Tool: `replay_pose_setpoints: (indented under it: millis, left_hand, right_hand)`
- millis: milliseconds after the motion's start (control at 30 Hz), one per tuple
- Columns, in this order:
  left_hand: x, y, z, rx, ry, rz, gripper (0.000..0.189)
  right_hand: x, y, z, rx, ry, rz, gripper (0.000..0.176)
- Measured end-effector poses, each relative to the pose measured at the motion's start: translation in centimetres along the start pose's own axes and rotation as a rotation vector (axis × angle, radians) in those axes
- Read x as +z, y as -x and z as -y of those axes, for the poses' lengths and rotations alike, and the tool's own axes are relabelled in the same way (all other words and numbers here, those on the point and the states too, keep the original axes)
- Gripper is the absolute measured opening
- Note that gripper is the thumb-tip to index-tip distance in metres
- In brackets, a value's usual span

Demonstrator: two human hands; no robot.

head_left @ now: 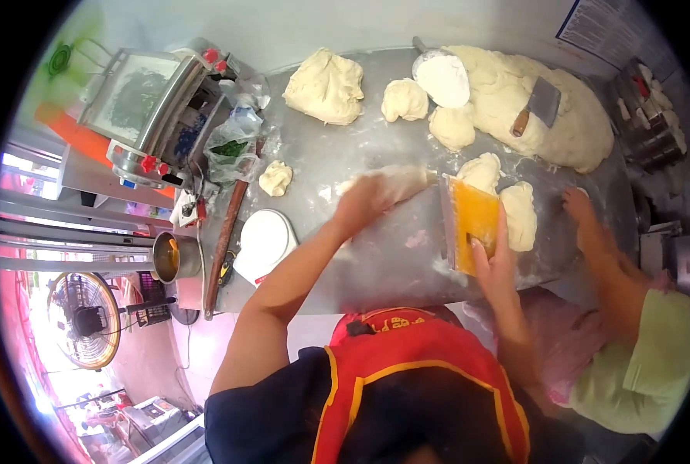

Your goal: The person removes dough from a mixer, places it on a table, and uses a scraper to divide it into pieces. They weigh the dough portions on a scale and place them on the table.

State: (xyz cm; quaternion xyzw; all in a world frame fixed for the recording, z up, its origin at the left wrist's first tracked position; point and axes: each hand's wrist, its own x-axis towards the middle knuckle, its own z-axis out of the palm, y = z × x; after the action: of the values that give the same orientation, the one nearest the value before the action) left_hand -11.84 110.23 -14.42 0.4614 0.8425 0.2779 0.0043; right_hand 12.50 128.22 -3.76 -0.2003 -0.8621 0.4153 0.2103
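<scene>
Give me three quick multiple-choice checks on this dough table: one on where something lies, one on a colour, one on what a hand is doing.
1. Where does the cleaver lie?
A. on the big dough mass
B. hanging on the wall
C. in the other person's hand

2. What colour is the scraper?
A. blue
B. yellow
C. black

3. What is the left hand doing?
A. raised in the air
B. holding a knife
C. resting on the long dough roll

Answers:
1 A: its blade and wooden handle rest on top of the mass at the far right.
2 B: the flat blade gripped by the right hand is yellow-orange.
3 C: the hand sits on the roll's near end, on the metal table.
</scene>
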Motion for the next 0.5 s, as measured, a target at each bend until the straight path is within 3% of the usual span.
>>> replay_pose_setpoints:
  millis: [67, 100, 200, 233, 333, 433, 500]
  left_hand:
    - [-2.8, -1.5, -0.1, -0.117, -0.034, -0.191, 0.069]
    - [-1.9, -1.5, 0.9, -0.053, -0.080, -0.224, 0.084]
    - [1.3, 1.7, 0.2, -0.250, -0.150, 0.028, 0.091]
    - [1.3, 1.6, 0.4, -0.335, -0.062, 0.088, 0.097]
    - [0.3, 1.7, 1.3, -0.332, 0.050, 0.154, 0.091]
    - [-0.7, 1.1, 5.3, -0.386, 0.426, 0.226, 0.084]
    - [-1.1, 2.0, 6.4, -0.392, 0.354, 0.161, 0.080]
  right_hand:
    - [0.8, -0.7, 0.6, -0.013, 0.050, 0.035, 0.067]
    - [1.2, -1.2, 1.0, -0.026, 0.076, 0.055, 0.068]
    - [3.6, -3.2, 2.0, 0.125, -0.025, 0.220, 0.069]
    - [4.7, -4.1, 2.5, 0.083, 0.003, 0.239, 0.069]
    - [8.1, -5.5, 3.7, -0.040, 0.041, 0.294, 0.069]
    - [11.5, -6.5, 3.7, -0.197, 0.010, 0.282, 0.071]
    - [12.9, -6.7, 4.0, -0.217, 0.048, 0.270, 0.071]
